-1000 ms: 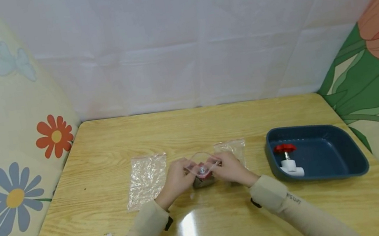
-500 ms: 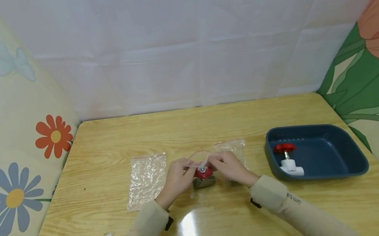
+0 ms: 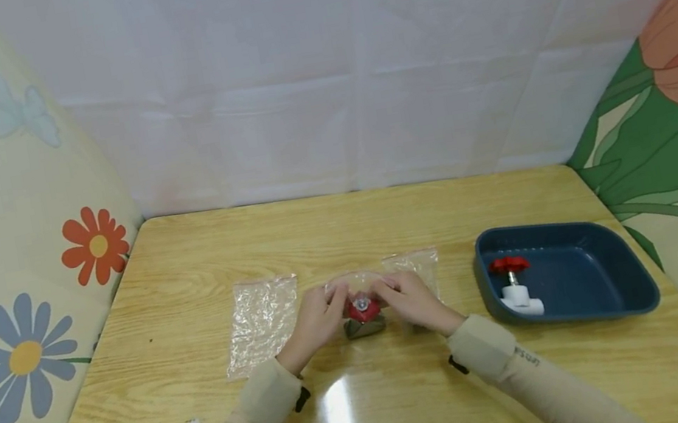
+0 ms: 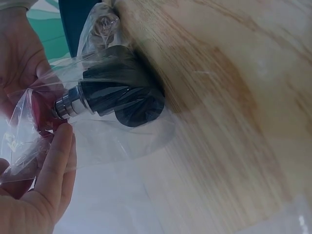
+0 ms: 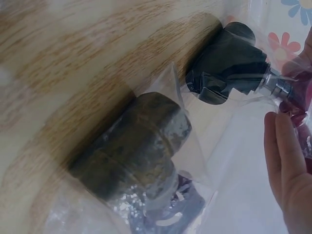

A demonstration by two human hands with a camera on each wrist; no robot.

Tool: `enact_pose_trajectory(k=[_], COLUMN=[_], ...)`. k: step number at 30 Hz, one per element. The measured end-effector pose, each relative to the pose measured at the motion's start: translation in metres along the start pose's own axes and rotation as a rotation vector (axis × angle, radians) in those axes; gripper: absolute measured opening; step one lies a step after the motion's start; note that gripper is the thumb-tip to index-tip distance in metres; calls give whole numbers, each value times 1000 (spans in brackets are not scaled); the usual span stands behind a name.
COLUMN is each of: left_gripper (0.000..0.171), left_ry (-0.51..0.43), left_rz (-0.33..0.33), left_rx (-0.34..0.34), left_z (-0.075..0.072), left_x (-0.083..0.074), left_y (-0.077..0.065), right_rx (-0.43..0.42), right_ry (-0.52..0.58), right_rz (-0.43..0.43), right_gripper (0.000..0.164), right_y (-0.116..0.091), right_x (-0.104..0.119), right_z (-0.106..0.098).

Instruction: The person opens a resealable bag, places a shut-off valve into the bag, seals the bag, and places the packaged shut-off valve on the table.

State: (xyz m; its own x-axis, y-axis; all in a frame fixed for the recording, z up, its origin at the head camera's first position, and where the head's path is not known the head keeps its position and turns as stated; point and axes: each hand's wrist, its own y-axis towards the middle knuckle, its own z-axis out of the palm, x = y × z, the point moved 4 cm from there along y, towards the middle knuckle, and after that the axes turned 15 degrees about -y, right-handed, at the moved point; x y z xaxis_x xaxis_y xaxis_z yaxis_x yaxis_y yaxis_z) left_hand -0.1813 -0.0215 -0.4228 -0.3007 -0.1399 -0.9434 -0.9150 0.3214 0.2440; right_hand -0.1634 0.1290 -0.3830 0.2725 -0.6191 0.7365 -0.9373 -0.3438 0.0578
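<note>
Between my hands stands a clear zip bag with a pink edge at its mouth. Inside it is a valve with a dark body, a silver stem and a red handle on top. My left hand pinches the bag's upper edge on the left, thumb uppermost. On the opposite side, my right hand pinches the same edge. In the wrist views the valve's body rests on the table, and the fingers lie beside the red handle through the film. The bag's far rim is partly hidden by the fingers.
A second bagged dark valve lies on the table, mostly under my right hand in the head view. At the left lies a flat clear bag. A blue tray at the right holds a white valve with a red handle.
The bag's mouth, spread wide into a diamond a second ago, has been drawn back and lowered around the valve. The red handle now shows more plainly. Both hands have barely shifted.
</note>
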Motion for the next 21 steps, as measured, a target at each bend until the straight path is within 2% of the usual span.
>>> enact_pose_trajectory(k=[5,8,14,18,21], left_gripper=[29,33,45,42,40], left_ry=[-28,-67,-175,-171,-168], left_rz=[-56,-91,-90,-91,-95], left_rx=[-3,7,34,38,48], left_z=[-1,-1,0,-1,-2], left_x=[1,0,0,-14,-30], left_y=[-1,-1,-2,-2,-4], right_rx=[29,46,57,52,46], right_ry=[49,120,223,231,230], right_rz=[31,53,69,88,89], right_gripper=[29,38,51,48,46], right_y=[4,6,6,6,7], right_x=[-22,-33,-35,-37,-39], right_z=[10,15,15,15,15])
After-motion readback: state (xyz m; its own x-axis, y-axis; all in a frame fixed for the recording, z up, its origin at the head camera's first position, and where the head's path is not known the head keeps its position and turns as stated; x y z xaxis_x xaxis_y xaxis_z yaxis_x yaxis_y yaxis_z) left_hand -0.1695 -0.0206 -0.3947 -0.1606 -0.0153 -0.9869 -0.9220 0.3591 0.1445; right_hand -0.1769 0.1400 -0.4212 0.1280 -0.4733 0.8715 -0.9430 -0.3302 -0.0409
